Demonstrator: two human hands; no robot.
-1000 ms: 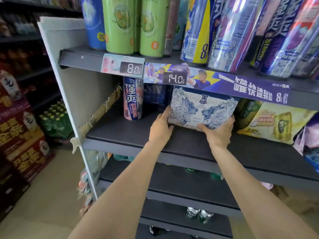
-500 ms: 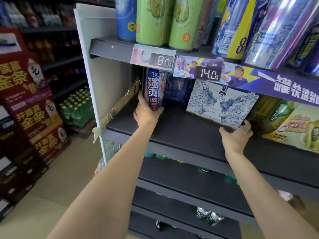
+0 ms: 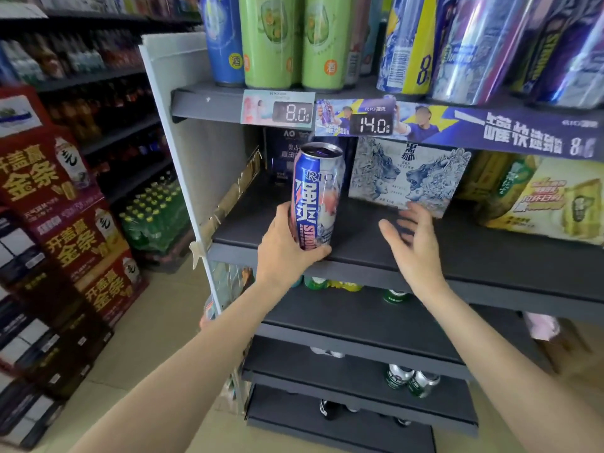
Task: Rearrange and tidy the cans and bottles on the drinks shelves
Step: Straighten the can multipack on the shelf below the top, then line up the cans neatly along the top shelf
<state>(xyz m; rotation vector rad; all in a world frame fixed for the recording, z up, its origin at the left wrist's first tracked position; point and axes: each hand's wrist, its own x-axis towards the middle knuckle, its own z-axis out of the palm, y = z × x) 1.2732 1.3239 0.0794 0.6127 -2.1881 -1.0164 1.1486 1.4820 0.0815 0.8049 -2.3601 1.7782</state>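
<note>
The shelving unit [image 3: 359,256] fills most of what I can see, dark grey boards stacked one over another with a pale side panel. The top board is packed with tall cans [image 3: 271,40], green, blue and purple, standing close together above the price tags [image 3: 277,107]. The middle shelf looks half sorted at best: a white lion-print carton [image 3: 405,174] sits against the back, a yellow carton [image 3: 536,201] just beside it on the right, a dark box [image 3: 284,152] in the back left corner, and much bare board in front. The lower shelves hold only a few scattered green cans [image 3: 411,382], so I'd judge most of the tidying remains.

Across the aisle, red cartons [image 3: 65,223] are stacked on the tiled floor [image 3: 157,328], with shrink-wrapped green bottles [image 3: 153,214] behind.

The left hand [image 3: 287,250] grasps the blue can [image 3: 317,194] low on its body, upright at the shelf's front edge. The right hand [image 3: 415,243] hovers released, fingers spread, between can and lion carton, touching neither.
</note>
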